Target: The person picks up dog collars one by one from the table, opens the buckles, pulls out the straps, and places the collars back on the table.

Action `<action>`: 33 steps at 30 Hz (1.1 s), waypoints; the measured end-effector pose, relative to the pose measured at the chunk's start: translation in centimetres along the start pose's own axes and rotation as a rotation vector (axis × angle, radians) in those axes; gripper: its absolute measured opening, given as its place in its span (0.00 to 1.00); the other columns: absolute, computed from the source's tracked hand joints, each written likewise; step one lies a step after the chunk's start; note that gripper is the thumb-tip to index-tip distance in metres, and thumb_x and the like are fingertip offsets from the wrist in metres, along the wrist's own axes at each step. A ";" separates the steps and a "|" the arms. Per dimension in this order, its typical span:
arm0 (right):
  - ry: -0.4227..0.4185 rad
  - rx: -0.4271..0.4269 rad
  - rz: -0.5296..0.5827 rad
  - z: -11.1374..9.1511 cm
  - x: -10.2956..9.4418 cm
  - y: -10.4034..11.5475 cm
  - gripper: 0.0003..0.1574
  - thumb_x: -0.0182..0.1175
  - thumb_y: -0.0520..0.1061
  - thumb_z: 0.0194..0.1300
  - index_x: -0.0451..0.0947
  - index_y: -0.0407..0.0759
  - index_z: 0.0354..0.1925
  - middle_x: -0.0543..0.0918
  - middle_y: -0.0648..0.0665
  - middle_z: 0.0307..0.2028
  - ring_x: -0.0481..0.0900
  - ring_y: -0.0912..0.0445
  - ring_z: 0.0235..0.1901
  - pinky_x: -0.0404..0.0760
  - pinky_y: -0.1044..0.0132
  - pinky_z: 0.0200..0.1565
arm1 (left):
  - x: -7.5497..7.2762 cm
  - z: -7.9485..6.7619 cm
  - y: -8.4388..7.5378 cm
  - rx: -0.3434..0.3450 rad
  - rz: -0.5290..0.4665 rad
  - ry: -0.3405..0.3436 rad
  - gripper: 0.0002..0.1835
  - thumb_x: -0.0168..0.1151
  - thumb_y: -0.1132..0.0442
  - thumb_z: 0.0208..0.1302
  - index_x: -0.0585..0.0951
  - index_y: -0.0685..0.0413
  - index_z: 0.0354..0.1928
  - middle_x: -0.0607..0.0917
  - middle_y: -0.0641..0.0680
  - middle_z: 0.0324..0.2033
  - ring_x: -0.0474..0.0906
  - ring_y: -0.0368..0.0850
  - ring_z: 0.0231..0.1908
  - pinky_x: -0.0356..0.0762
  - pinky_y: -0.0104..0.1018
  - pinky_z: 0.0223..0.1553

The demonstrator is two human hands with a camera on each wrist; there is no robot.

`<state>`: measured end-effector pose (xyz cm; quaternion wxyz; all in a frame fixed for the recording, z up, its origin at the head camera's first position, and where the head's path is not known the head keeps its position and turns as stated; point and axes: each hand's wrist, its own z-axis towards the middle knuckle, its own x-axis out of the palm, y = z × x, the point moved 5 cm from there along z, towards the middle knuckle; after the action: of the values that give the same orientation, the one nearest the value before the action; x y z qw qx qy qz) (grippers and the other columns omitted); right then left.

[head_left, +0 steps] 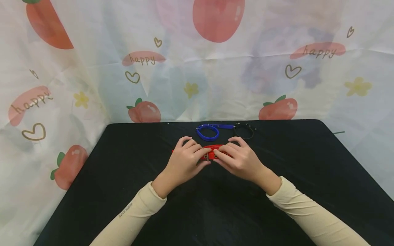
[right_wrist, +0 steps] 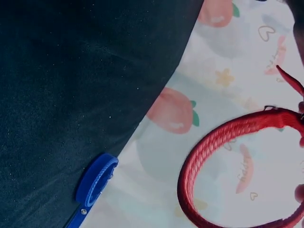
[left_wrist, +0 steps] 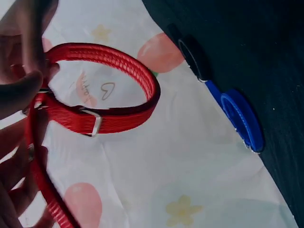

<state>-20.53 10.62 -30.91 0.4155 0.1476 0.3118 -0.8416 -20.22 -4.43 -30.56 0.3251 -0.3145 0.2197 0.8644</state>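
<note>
The left hand [head_left: 183, 158] and right hand [head_left: 241, 158] pinch the red collar [left_wrist: 126, 122] between them over the table [head_left: 292, 160] — their fingers partly hide its buckle, and the right wrist view crops them at its edge. Farther back lies a blue collar [head_left: 209, 138], its strap reaching a black collar [left_wrist: 202, 69] — hard to make out against the dark surface.

I'm looking at a pale printed sheet [head_left: 215, 82] that is hanging across the upper half of the frame and running down its left and right edges. Reddish fruits [head_left: 146, 112], yellow flowers [head_left: 191, 90], heart outlines [head_left: 125, 77] and the word "happy" are dotting it. Below, a black worktop [head_left: 209, 212] is filling the lower centre, and soft light is spreading.
</note>
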 end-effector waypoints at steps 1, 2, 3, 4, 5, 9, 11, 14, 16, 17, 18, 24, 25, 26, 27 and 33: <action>0.008 0.001 -0.008 0.0 0.0 0.0 0.22 0.50 0.52 0.71 0.83 0.41 0.32 0.84 0.45 0.25 0.80 0.55 0.23 0.80 0.53 0.39 | -0.1 0.0 0.1 -0.015 -0.013 0.018 0.15 0.73 0.52 0.48 0.86 0.47 0.38 0.86 0.45 0.27 0.78 0.41 0.32 0.72 0.45 0.54; 0.014 -0.001 -0.017 0.0 0.1 0.0 0.22 0.49 0.52 0.71 0.83 0.41 0.32 0.84 0.45 0.26 0.80 0.55 0.23 0.80 0.53 0.39 | -0.1 0.0 0.2 -0.029 -0.024 0.034 0.13 0.72 0.52 0.49 0.86 0.48 0.37 0.86 0.45 0.27 0.77 0.41 0.32 0.72 0.45 0.54; 0.019 0.000 -0.027 0.0 0.1 -0.1 0.22 0.48 0.52 0.71 0.83 0.41 0.32 0.84 0.45 0.26 0.80 0.55 0.23 0.80 0.53 0.40 | -0.2 0.0 0.3 -0.044 -0.035 0.047 0.12 0.71 0.53 0.50 0.86 0.48 0.36 0.87 0.45 0.28 0.77 0.41 0.32 0.72 0.45 0.53; 0.023 -0.001 -0.035 -0.1 0.1 -0.1 0.23 0.48 0.52 0.72 0.83 0.41 0.32 0.84 0.45 0.26 0.81 0.55 0.23 0.79 0.53 0.40 | -0.3 0.0 0.3 -0.058 -0.045 0.056 0.10 0.70 0.54 0.51 0.86 0.48 0.35 0.87 0.46 0.28 0.77 0.41 0.32 0.72 0.45 0.54; 0.028 -0.001 -0.042 -0.1 0.1 -0.1 0.23 0.47 0.52 0.72 0.83 0.41 0.32 0.84 0.45 0.26 0.81 0.54 0.24 0.79 0.52 0.40 | -0.3 0.0 0.4 -0.070 -0.052 0.063 0.08 0.69 0.55 0.52 0.86 0.48 0.34 0.87 0.46 0.28 0.76 0.41 0.31 0.72 0.45 0.53; 0.039 -0.010 -0.065 0.0 0.1 0.1 0.23 0.47 0.52 0.72 0.83 0.41 0.33 0.84 0.45 0.26 0.81 0.54 0.25 0.79 0.52 0.41 | -0.3 0.0 0.6 -0.101 -0.059 0.076 0.04 0.67 0.57 0.52 0.84 0.48 0.29 0.86 0.45 0.25 0.74 0.41 0.30 0.71 0.45 0.53; 0.036 -0.013 -0.075 0.0 0.1 0.2 0.23 0.47 0.52 0.72 0.83 0.41 0.33 0.84 0.45 0.26 0.81 0.54 0.25 0.79 0.52 0.41 | -0.2 0.0 0.6 -0.108 -0.042 0.076 0.04 0.67 0.57 0.52 0.82 0.47 0.26 0.84 0.44 0.23 0.74 0.41 0.29 0.71 0.45 0.53; 0.027 -0.021 -0.088 0.0 0.1 0.4 0.22 0.48 0.51 0.72 0.84 0.41 0.32 0.85 0.45 0.26 0.81 0.54 0.25 0.79 0.53 0.41 | -0.1 0.1 0.5 -0.129 0.003 0.066 0.06 0.66 0.56 0.51 0.80 0.46 0.24 0.82 0.44 0.20 0.73 0.41 0.28 0.70 0.47 0.54; 0.022 -0.022 -0.094 0.1 0.2 0.5 0.22 0.49 0.51 0.71 0.84 0.40 0.32 0.85 0.46 0.26 0.81 0.54 0.24 0.79 0.53 0.42 | 0.0 0.2 0.4 -0.146 0.051 0.052 0.06 0.65 0.56 0.51 0.79 0.46 0.23 0.81 0.44 0.20 0.74 0.42 0.28 0.70 0.48 0.54; 0.022 -0.020 -0.097 0.1 0.2 0.6 0.22 0.49 0.51 0.71 0.84 0.40 0.32 0.85 0.46 0.26 0.81 0.54 0.24 0.79 0.53 0.42 | 0.0 0.2 0.4 -0.156 0.075 0.044 0.06 0.64 0.55 0.52 0.79 0.46 0.23 0.81 0.45 0.20 0.74 0.42 0.28 0.70 0.49 0.55; 0.023 -0.017 -0.099 0.2 0.2 0.7 0.22 0.49 0.50 0.71 0.84 0.40 0.31 0.85 0.46 0.25 0.81 0.54 0.24 0.79 0.53 0.42 | 0.1 0.2 0.3 -0.164 0.099 0.037 0.06 0.64 0.55 0.52 0.79 0.46 0.24 0.82 0.45 0.20 0.75 0.43 0.28 0.70 0.49 0.55; 0.068 0.043 -0.100 0.3 0.1 0.6 0.23 0.47 0.50 0.71 0.83 0.40 0.29 0.84 0.46 0.24 0.79 0.54 0.23 0.78 0.52 0.43 | 0.3 0.1 -0.1 -0.149 0.128 0.029 0.09 0.66 0.52 0.52 0.81 0.47 0.32 0.82 0.46 0.24 0.76 0.44 0.31 0.69 0.52 0.56; 0.079 0.054 -0.096 0.3 0.1 0.6 0.22 0.48 0.50 0.70 0.83 0.40 0.29 0.84 0.46 0.24 0.79 0.54 0.23 0.77 0.51 0.44 | 0.3 0.1 -0.2 -0.139 0.115 0.035 0.11 0.67 0.51 0.51 0.82 0.47 0.34 0.82 0.46 0.25 0.76 0.44 0.31 0.68 0.52 0.56; 0.091 0.066 -0.090 0.3 0.2 0.6 0.21 0.50 0.49 0.69 0.83 0.40 0.29 0.84 0.46 0.24 0.78 0.53 0.23 0.77 0.51 0.44 | 0.4 0.1 -0.2 -0.129 0.102 0.041 0.13 0.68 0.49 0.51 0.82 0.46 0.37 0.82 0.46 0.26 0.76 0.44 0.31 0.68 0.53 0.57; 0.098 0.073 -0.086 0.3 0.2 0.5 0.19 0.51 0.49 0.68 0.83 0.40 0.29 0.83 0.46 0.24 0.78 0.53 0.23 0.77 0.51 0.44 | 0.4 0.0 -0.3 -0.122 0.090 0.046 0.15 0.69 0.48 0.50 0.82 0.45 0.39 0.81 0.46 0.26 0.76 0.44 0.31 0.68 0.53 0.57; 0.124 0.087 -0.049 0.2 0.6 0.5 0.12 0.59 0.47 0.63 0.83 0.40 0.29 0.83 0.45 0.24 0.78 0.53 0.24 0.77 0.50 0.44 | 0.7 -0.1 -0.3 -0.095 0.106 0.013 0.11 0.69 0.49 0.51 0.83 0.41 0.36 0.79 0.45 0.23 0.74 0.44 0.30 0.67 0.53 0.57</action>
<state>-20.52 9.91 -31.21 0.3677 0.2096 0.3038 -0.8535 -20.39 -4.03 -31.15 0.2622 -0.3231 0.1968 0.8878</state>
